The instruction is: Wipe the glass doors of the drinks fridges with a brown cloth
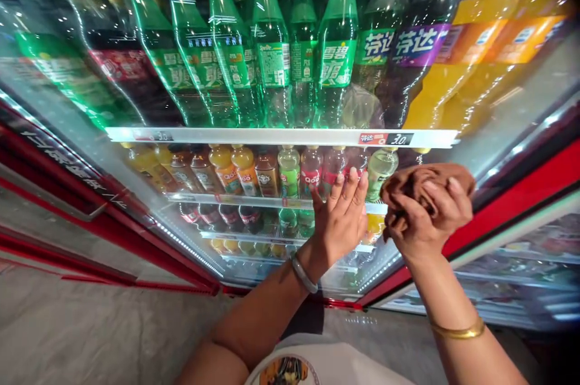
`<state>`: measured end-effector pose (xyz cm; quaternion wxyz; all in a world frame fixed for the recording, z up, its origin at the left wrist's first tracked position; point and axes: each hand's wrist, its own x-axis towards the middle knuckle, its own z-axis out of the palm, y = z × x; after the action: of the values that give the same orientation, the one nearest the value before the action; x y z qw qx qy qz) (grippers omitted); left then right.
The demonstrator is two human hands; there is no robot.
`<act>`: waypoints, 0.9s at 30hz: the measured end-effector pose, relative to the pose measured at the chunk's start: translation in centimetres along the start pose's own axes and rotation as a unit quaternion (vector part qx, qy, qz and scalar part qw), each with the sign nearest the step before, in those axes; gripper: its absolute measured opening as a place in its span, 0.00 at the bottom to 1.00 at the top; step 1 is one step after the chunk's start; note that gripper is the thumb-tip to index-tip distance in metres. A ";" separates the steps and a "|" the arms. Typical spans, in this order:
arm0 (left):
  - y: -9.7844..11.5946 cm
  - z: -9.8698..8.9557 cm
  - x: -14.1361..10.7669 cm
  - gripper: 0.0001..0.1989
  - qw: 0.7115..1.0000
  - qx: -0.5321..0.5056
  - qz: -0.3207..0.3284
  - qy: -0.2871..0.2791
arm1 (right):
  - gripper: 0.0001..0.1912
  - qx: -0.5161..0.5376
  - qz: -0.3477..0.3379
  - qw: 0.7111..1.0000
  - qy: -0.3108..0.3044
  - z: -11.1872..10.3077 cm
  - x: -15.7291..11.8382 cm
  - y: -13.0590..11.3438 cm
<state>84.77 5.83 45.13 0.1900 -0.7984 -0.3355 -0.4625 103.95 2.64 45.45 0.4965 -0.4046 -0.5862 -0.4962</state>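
A glass-fronted drinks cooler with a red frame (521,203) stands before me. My left hand (342,216) has its fingers stretched out flat, seemingly against the glass, in front of the small juice bottles (312,170). On its wrist is a grey bangle. A crumpled brown cloth (428,182) is gripped in my right hand (435,222), up by the right side of the glass. The fingers curl over the cloth's lower folds. A gold bangle circles the right wrist.
Green soda bottles (272,52), dark cola and orange soda (484,40) fill the top shelf, above a white price rail (281,137). Lower shelves hold smaller bottles. Another red-framed cooler door (90,240) is at left, with grey floor (113,336) below.
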 end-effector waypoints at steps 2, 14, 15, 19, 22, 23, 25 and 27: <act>1.0 1.1 -0.7 0.37 1.000 0.012 0.009 0.003 | 0.21 -0.034 0.042 0.999 0.010 -0.8 -3.1 -0.1; 0.4 0.7 -1.8 0.39 1.000 -0.008 0.013 -0.003 | 0.24 0.017 0.007 0.999 -0.026 -0.8 -1.8 1.1; 0.2 0.8 -2.1 0.38 1.000 0.004 0.013 -0.007 | 0.24 -0.001 0.017 1.000 -0.011 -1.0 -2.3 2.1; 0.3 2.3 -5.7 0.35 0.998 0.041 0.014 -0.039 | 0.20 -0.037 0.075 0.996 -0.021 -2.4 -7.9 0.7; 1.2 3.9 -8.7 0.33 0.998 0.024 0.037 -0.048 | 0.14 -0.014 0.077 0.994 -0.076 -3.0 -11.6 -4.0; 1.5 4.3 -9.3 0.32 0.998 0.017 0.047 -0.044 | 0.12 -0.003 0.076 0.993 -0.092 -3.0 -12.2 -5.4; 1.9 4.6 -9.7 0.31 0.998 0.012 0.050 -0.040 | 0.10 0.016 0.076 0.990 -0.114 -2.7 -12.2 -6.9; 2.1 4.5 -9.1 0.32 0.999 0.014 0.043 -0.029 | 0.09 0.034 0.073 0.990 -0.118 -2.1 -11.1 -6.1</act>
<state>85.85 3.89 34.98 0.2111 -0.8224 -0.3131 -0.4255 100.39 -0.31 33.46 0.4723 -0.4852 -0.6259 -0.3869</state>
